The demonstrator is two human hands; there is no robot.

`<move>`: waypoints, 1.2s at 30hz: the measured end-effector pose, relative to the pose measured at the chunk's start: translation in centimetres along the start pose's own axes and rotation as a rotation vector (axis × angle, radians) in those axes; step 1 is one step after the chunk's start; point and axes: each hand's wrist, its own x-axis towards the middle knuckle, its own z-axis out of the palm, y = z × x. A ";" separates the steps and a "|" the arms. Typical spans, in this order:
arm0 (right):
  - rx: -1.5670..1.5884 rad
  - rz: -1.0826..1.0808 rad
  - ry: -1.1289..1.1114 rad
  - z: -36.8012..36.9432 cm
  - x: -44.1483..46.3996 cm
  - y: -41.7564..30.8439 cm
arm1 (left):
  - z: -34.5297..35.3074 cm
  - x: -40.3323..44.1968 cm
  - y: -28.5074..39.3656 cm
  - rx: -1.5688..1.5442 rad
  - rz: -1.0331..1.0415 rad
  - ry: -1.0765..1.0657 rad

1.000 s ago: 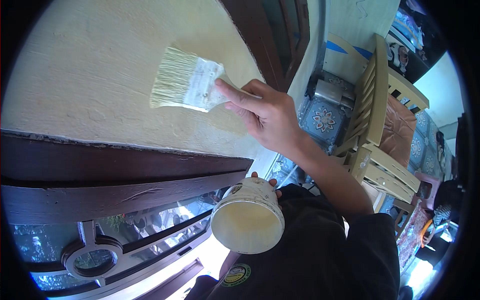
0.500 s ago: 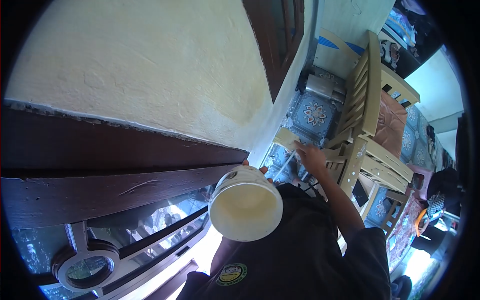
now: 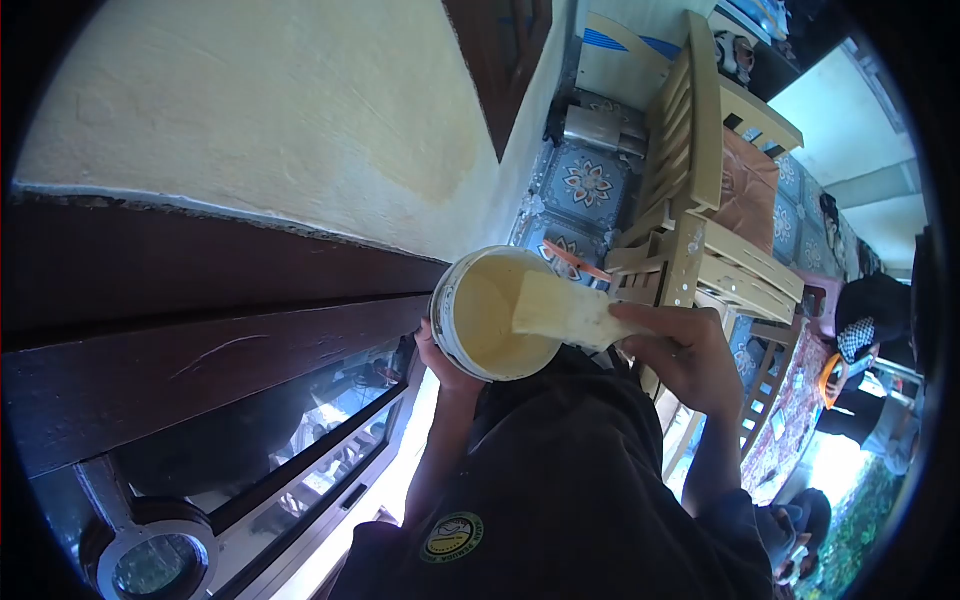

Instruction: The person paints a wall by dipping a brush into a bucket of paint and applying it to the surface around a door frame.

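Note:
A white round bucket, its inside coated with cream-coloured paint, is tilted towards me in front of my body. Fingers of my left hand wrap round its lower left side. My right hand pinches one end of a flat cream-coloured slab; whether this is a sponge or a wide brush I cannot tell. The slab's far end reaches over the rim into the bucket's mouth. How deep the paint is does not show clearly.
A cream wall with a brown wooden ledge rises on the left, above a window frame. On the right stands a slatted wooden bench with a brown cushion. Patterned tiles cover the floor. People are at far right.
My right hand has come down and towards me, bringing the cream slab into the bucket's mouth. The bucket has moved up in view and turned, so its opening shows more.

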 end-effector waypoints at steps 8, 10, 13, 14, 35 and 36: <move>-0.606 -0.041 -0.104 5.7 1.5 -4.8 | -1.2 -0.3 -1.4 -0.408 -0.065 0.070; -0.626 -0.021 -0.119 6.5 2.4 -5.1 | -1.2 -0.2 -1.0 -0.107 -0.069 0.140; -0.686 -0.033 -0.183 7.2 3.5 -5.5 | -1.1 0.5 -1.6 -0.053 -0.100 0.171; -0.711 -0.056 -0.195 7.3 3.9 -5.7 | -1.1 0.6 -1.7 -0.063 -0.102 0.172; -0.768 -0.178 -0.460 2.0 10.6 -4.9 | 1.1 4.3 -4.1 -0.188 -0.053 0.265; -0.739 -0.162 -0.391 2.0 10.9 -4.7 | 1.2 4.3 -4.2 -0.194 -0.048 0.274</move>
